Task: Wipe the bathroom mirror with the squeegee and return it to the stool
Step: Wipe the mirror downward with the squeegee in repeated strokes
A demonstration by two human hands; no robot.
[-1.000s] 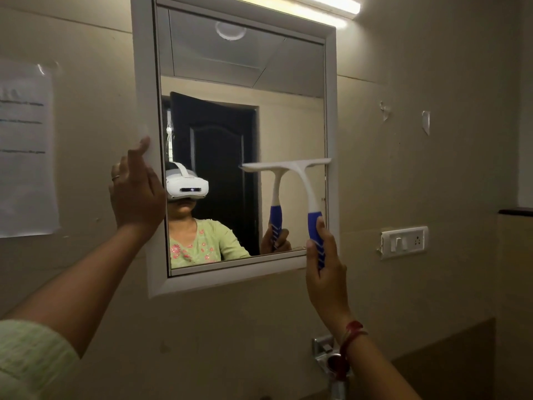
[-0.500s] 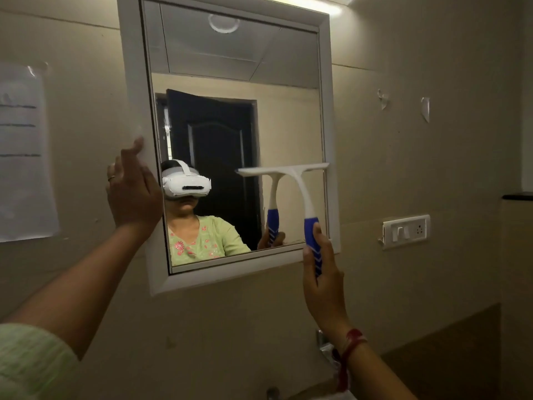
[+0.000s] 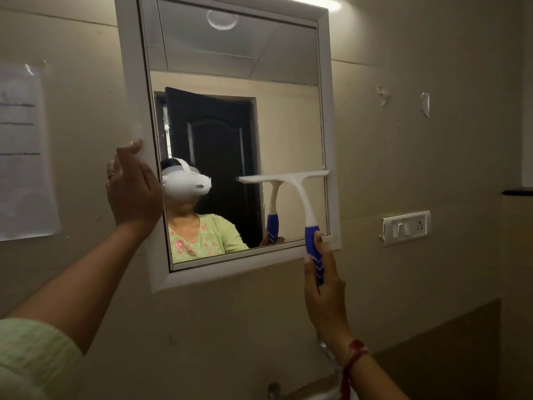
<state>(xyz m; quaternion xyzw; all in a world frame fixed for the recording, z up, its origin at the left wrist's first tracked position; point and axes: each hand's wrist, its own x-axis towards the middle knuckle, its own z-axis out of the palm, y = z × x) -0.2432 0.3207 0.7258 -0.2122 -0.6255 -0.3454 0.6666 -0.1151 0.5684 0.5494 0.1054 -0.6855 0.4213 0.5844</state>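
A white-framed mirror [image 3: 131,90] hangs on the beige wall. The squeegee [image 3: 300,194] has a white blade and neck and a blue grip. Its blade lies flat across the lower right part of the glass, reaching the right frame. My right hand [image 3: 324,287] is shut on the blue grip, just below the mirror's lower right corner. My left hand [image 3: 132,189] rests on the left side of the frame, fingers bent against it. The stool is out of view.
A white switch plate with a socket [image 3: 405,228] sits on the wall right of the mirror. A paper sheet [image 3: 23,151] is taped at the left. A metal tap [image 3: 274,392] shows at the bottom edge. A dark ledge [image 3: 517,192] juts out at far right.
The squeegee blade has slid a little lower on the glass with my right hand. My left hand stays on the frame. The camera has tilted, so the mirror sits differently in view.
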